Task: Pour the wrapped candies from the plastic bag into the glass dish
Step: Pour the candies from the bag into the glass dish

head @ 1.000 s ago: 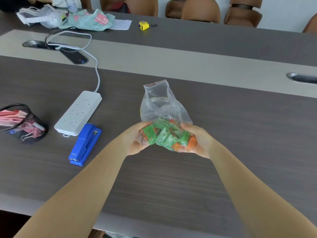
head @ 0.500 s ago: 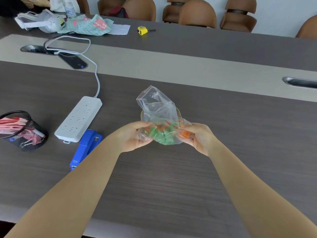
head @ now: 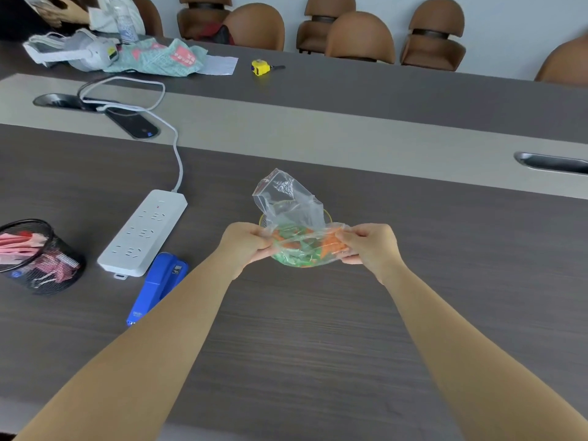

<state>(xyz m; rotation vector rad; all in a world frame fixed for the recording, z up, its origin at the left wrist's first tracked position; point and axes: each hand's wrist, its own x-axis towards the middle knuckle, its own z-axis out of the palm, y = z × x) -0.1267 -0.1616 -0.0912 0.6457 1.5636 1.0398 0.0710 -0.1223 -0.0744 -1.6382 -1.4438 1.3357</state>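
A clear plastic bag [head: 288, 198] stands crumpled above a small glass dish [head: 263, 219] whose yellowish rim shows behind it. Green and orange wrapped candies [head: 305, 246] lie in a heap at the bag's lower end, over the dish; I cannot tell whether they are in the bag or in the dish. My left hand [head: 246, 245] pinches the bag's left edge. My right hand [head: 370, 245] pinches its right edge. The two hands pull the plastic apart sideways. Most of the dish is hidden by the bag.
A white power strip [head: 144, 232] and a blue stapler [head: 159, 286] lie left of my left arm. A black mesh cup [head: 35, 259] stands at the far left. A dark phone [head: 132, 124], a yellow tape measure [head: 261, 66] and brown chairs [head: 359, 38] are farther back.
The hands have moved apart and the lower end of the bag is stretched wide and flat. The candy heap sits lower over the dish. The bag's empty top leans left.
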